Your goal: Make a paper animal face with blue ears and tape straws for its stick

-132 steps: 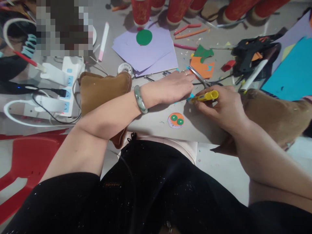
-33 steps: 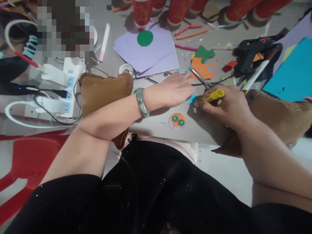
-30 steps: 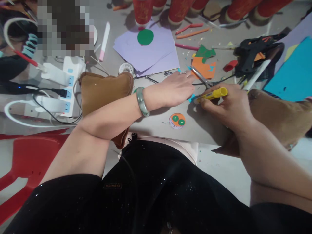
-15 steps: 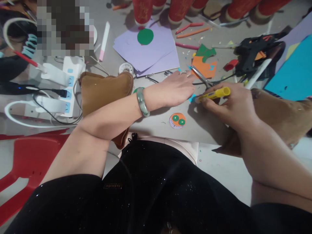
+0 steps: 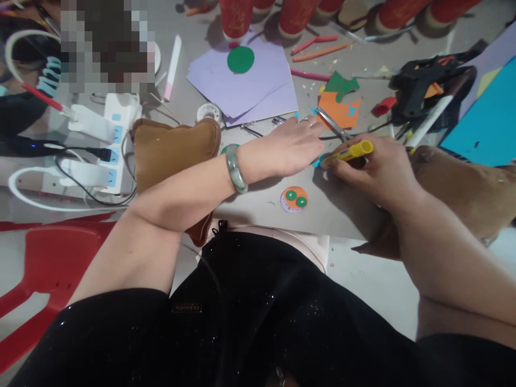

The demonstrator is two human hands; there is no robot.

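My right hand (image 5: 379,169) is closed around a yellow glue stick (image 5: 350,153), its pale tip angled down to the left. That tip meets a small blue paper piece (image 5: 317,162) at the edge of my left hand (image 5: 296,148). My left hand is palm down near the tabletop, fingers bent together at the blue piece; its fingertips are partly hidden. Nearer to me lies a round orange-and-lilac paper face (image 5: 294,199) with two green circles. Scissors (image 5: 332,122) rest on an orange paper scrap (image 5: 342,110) just beyond my hands, with a green scrap (image 5: 341,85) behind.
Lilac sheets (image 5: 258,88) carry a green paper circle (image 5: 241,59). Red paper cups (image 5: 236,21) line the far side. A black glue gun (image 5: 415,86) and blue sheet (image 5: 484,118) are right, a power strip (image 5: 121,140) left. Brown cushions (image 5: 173,153) flank my arms.
My right hand and the glue stick have shifted slightly left, and the stick's upper end has dipped a little. My left hand stays nearly still.
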